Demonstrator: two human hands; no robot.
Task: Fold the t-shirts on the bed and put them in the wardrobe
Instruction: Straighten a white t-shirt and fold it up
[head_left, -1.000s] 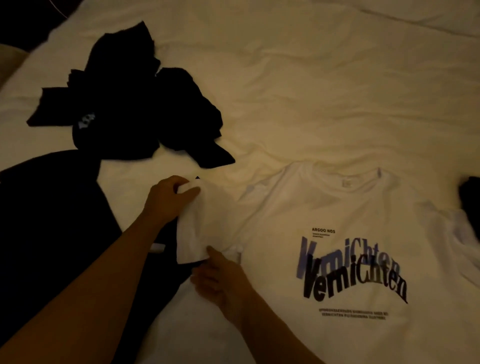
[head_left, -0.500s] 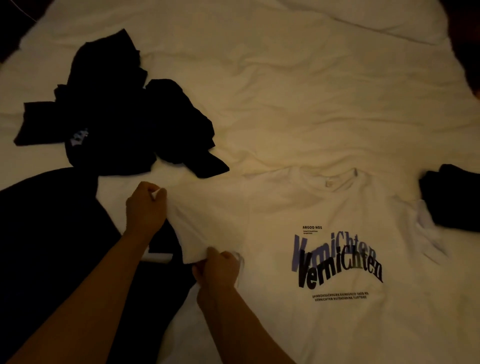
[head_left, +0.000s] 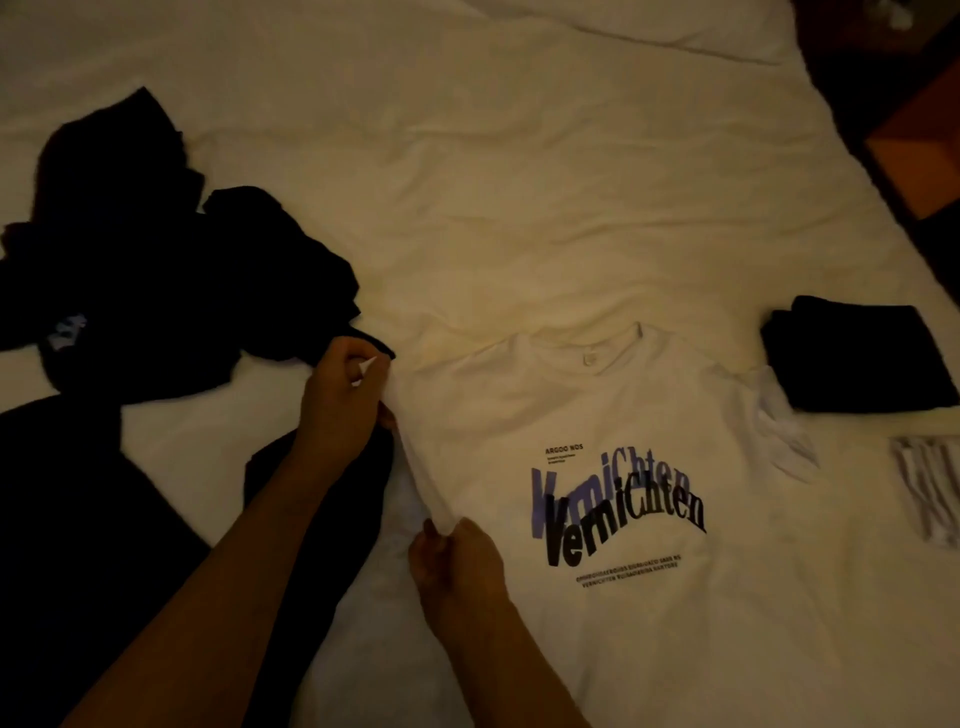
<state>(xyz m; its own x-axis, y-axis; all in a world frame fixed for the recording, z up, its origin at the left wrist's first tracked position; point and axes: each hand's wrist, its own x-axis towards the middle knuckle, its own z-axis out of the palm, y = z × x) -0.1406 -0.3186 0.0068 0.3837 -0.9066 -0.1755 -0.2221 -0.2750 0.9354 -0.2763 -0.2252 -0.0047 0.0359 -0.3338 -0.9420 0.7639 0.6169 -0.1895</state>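
1. The wide bed with its rumpled cream sheet (head_left: 519, 182) carries everything; a wardrobe is nowhere in view.
2. The white cotton t-shirt with the black and violet "Vernichten" print (head_left: 597, 415) lies face up on the bed's near half, collar away from the person, so its long axis runs from collar to hem, towards the viewer. Its body lies to the right of both hands.
3. A loose heap of black garments (head_left: 145, 270) lies well to the left, its nearest tip just behind the left hand. More dark cloth (head_left: 78, 519) spreads under the left forearm.
4. A folded black garment (head_left: 862, 358) sits just beside the shirt's right sleeve, and a striped white piece (head_left: 930, 493) lies just below it.
5. The left hand (head_left: 343, 405) is curled around the shirt's left sleeve at the shoulder end, with a scrap of white showing between its fingers.
6. The right hand (head_left: 457, 561) pinches the same side edge lower down, nearer the viewer.
7. Between the two grips the raised edge runs roughly parallel to the shirt's long axis. My judgement: the fold now calls for carrying that edge rightward over the print, both hands moving together. The left hand is nearer the collar, the right hand nearer the hem.
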